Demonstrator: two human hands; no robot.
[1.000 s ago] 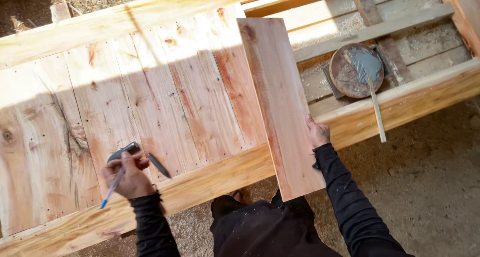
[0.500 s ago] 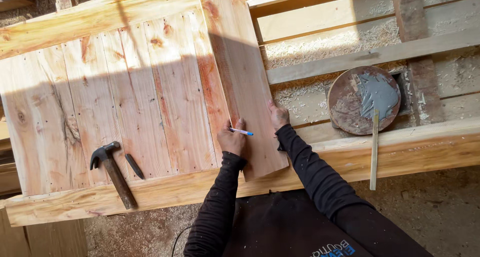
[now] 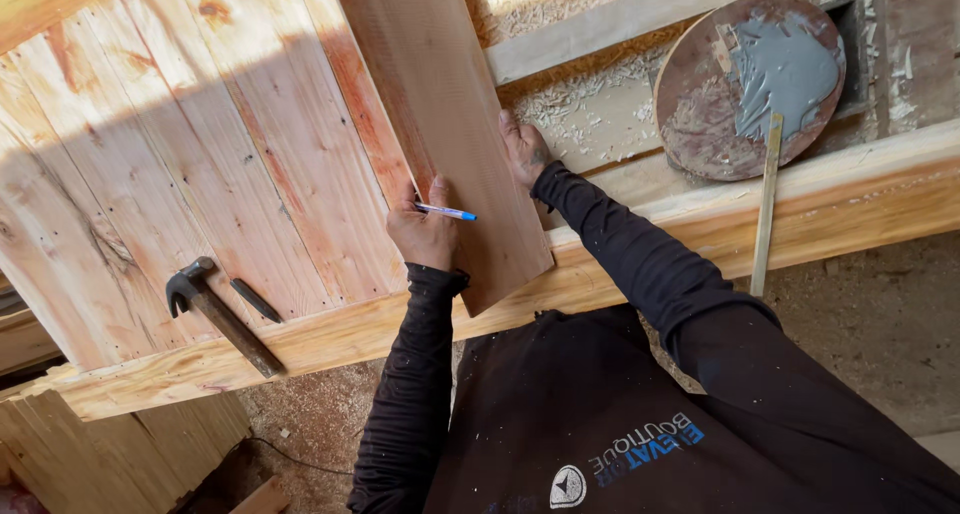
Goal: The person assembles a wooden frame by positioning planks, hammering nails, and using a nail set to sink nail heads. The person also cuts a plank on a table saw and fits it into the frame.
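Note:
A loose reddish wooden plank lies lengthwise over the row of nailed pale boards, its near end overhanging the front beam. My left hand rests on the plank's left edge and grips a blue pen with the tip lying on the plank. My right hand presses flat against the plank's right edge, fingers closed on nothing.
A claw hammer and a dark nail punch lie on the boards at the left. A round rusty lid with grey paste and a long flat stick sit at the right. Wood shavings fill the open frame bay. Stacked boards lie below left.
One second ago my left hand was at the hammer, holding the pen. It left the hammer on the boards and moved to the plank. The plank now lies closer against the boards.

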